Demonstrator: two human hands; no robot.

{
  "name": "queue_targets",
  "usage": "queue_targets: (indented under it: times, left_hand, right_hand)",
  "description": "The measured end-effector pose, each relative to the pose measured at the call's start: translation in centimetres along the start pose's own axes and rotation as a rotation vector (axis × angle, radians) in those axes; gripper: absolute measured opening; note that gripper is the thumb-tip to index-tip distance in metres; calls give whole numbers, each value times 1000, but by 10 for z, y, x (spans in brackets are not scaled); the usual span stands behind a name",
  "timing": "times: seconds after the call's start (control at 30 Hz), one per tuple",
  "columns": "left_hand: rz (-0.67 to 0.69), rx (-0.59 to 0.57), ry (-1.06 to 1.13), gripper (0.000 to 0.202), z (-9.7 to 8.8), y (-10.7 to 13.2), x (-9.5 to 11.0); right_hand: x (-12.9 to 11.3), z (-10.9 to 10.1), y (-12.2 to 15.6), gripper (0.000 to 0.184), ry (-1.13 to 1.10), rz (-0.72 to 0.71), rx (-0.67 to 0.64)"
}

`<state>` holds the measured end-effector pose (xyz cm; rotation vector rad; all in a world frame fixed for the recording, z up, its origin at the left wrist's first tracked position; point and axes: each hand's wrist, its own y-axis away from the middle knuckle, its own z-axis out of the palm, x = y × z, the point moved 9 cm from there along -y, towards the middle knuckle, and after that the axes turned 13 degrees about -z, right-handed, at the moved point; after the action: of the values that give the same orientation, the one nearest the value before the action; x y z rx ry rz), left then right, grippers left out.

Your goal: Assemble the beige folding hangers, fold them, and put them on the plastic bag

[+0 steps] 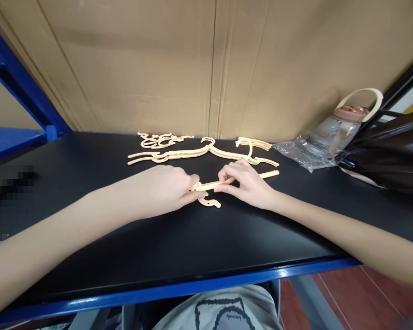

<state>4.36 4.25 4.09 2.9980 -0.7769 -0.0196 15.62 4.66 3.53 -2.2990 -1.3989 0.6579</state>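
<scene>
Between my hands is a cream plastic hanger arm (209, 186), held just above the black table. My left hand (172, 185) pinches its left end, where a curved hook piece (211, 202) sticks out below the fingers. With thumb and fingers, my right hand (242, 183) grips the same arm near its middle, and the far end runs out to the right beyond the knuckles. Behind my hands lie assembled cream hangers (189, 152) with a hook at the top. How the hook piece and the arm meet is partly covered by my left fingers.
Loose hook pieces (158, 140) lie at the back left, and a stack of straight pieces (256, 143) at the back right. On the right are a clear bottle (335, 130) with a handle, a plastic bag (298, 153) and a black bag (392, 156). Cardboard (141, 68) stands behind the table.
</scene>
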Motion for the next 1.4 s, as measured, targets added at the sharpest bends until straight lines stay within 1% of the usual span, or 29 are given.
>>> queue_targets:
  times: [0.07, 0.13, 0.37, 0.6, 0.73, 0.9, 1.0, 1.2, 1.4]
  left_hand:
    - [10, 57, -80, 40, -2, 0, 3]
    - [21, 78, -138, 41, -2, -1, 4]
    - [45, 103, -217, 45, 4, -6, -1]
    - [114, 107, -212, 47, 5, -6, 3]
    - [100, 103, -273, 50, 8, -8, 4]
    - [88, 135, -342, 50, 10, -9, 5]
    - [73, 124, -310, 47, 11, -9, 4]
    - [59, -10, -92, 48, 15, -8, 0]
    - [57, -63, 4, 45, 15, -7, 0]
  right_hand:
    - [0, 0, 0, 29, -2, -7, 8]
    - [1, 0, 0, 30, -12, 1, 6]
    - [7, 1, 2, 28, -31, 68, -9]
    - [7, 3, 1, 27, -48, 55, -40]
    - [8, 5, 1, 29, -69, 60, -46]
    - [10, 6, 2, 28, -81, 68, -48]
    - [12, 6, 2, 28, -90, 71, -43]
    - [13, 8, 2, 29, -97, 78, -72]
    - [11, 9, 2, 29, -78, 84, -90]
